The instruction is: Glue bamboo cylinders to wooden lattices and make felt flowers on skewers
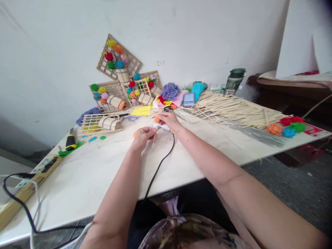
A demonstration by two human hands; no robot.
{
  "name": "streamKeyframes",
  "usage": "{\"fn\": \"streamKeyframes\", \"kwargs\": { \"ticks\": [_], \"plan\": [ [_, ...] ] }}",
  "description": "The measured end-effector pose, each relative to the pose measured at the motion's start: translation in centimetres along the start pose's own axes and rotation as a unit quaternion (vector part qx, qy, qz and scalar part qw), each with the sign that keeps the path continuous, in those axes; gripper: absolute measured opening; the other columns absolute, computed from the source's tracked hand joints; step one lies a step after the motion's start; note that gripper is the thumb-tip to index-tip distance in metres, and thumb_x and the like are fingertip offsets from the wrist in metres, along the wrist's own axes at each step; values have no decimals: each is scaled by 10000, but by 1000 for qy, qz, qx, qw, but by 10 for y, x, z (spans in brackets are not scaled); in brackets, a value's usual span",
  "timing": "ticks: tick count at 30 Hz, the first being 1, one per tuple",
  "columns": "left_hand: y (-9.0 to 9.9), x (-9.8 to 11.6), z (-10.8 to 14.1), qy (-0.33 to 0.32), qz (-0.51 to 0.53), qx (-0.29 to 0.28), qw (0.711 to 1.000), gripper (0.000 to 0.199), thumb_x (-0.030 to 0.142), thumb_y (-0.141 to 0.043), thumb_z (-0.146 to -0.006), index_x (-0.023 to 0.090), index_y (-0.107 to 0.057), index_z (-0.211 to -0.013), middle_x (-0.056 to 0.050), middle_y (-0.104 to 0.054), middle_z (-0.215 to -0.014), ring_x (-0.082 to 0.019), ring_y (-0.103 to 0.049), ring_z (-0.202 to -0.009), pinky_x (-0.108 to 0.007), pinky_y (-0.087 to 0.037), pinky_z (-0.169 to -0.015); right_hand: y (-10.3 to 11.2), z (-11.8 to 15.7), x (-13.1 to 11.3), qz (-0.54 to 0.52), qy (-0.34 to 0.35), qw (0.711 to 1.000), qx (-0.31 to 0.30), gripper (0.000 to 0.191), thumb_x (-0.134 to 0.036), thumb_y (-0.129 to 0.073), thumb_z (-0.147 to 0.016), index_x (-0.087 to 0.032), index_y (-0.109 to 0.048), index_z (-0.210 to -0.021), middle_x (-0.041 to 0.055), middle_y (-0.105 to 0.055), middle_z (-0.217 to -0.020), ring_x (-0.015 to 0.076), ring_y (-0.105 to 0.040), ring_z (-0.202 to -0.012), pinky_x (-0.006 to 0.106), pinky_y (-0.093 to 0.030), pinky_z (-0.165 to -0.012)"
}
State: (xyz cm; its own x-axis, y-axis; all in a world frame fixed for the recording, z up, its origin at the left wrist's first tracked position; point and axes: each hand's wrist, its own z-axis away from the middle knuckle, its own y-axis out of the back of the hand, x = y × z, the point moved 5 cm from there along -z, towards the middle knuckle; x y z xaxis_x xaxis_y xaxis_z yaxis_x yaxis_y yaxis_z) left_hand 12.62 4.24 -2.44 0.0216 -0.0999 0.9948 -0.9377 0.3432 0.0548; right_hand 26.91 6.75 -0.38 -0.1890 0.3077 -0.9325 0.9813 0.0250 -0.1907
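My left hand (145, 134) is closed in a pinch on a thin wire stem (153, 144), whose end points down over the table. Just beyond it, my right hand (169, 120) pinches a small orange petal piece (156, 119) at the top of the stem. The two hands almost meet, and their fingers hide part of the join. Behind the fingers lies a white object (164, 127), mostly covered, close to a black cord (166, 157) that runs down to the table's front edge. Another orange piece (135, 134) shows beside the left hand.
Bamboo lattices with coloured flowers (119, 55) lean on the wall. Bamboo sticks (233, 109) and grey wires (259, 133) spread to the right, near finished blooms (289, 132). Purple yarn (169, 91) lies at the back. A utility knife (70, 141) and power strip (43, 174) are left.
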Motion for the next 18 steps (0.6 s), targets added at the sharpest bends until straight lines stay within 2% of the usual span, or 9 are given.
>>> {"fn": "streamKeyframes", "kwargs": {
  "ticks": [7,14,18],
  "plan": [
    [0,-1,0,6,-3,3,1000,359,461,-773,-541,148,-634,-651,-17,-617,-566,-78,-481,-472,-218,-373,-487,0,0,-1,4,-6,1000,-3,222,-378,-680,-640,-172,-692,-722,12,-672,-675,89,-555,-559,199,-417,-526],
    [-1,-1,0,3,-1,-7,1000,352,458,-771,-551,151,-634,-656,-17,-617,-559,-85,-498,-471,-223,-377,-483,0,0,-1,-6,10,1000,7,183,-345,-681,-634,-163,-672,-639,4,-652,-617,72,-514,-521,199,-397,-525],
    [0,0,0,2,-1,5,1000,372,460,-779,-534,143,-622,-648,-18,-612,-557,-77,-483,-462,-215,-373,-473,0,2,-3,-7,-8,1000,12,199,-358,-675,-638,-160,-669,-652,7,-645,-626,80,-530,-531,191,-397,-494]
  ]
}}
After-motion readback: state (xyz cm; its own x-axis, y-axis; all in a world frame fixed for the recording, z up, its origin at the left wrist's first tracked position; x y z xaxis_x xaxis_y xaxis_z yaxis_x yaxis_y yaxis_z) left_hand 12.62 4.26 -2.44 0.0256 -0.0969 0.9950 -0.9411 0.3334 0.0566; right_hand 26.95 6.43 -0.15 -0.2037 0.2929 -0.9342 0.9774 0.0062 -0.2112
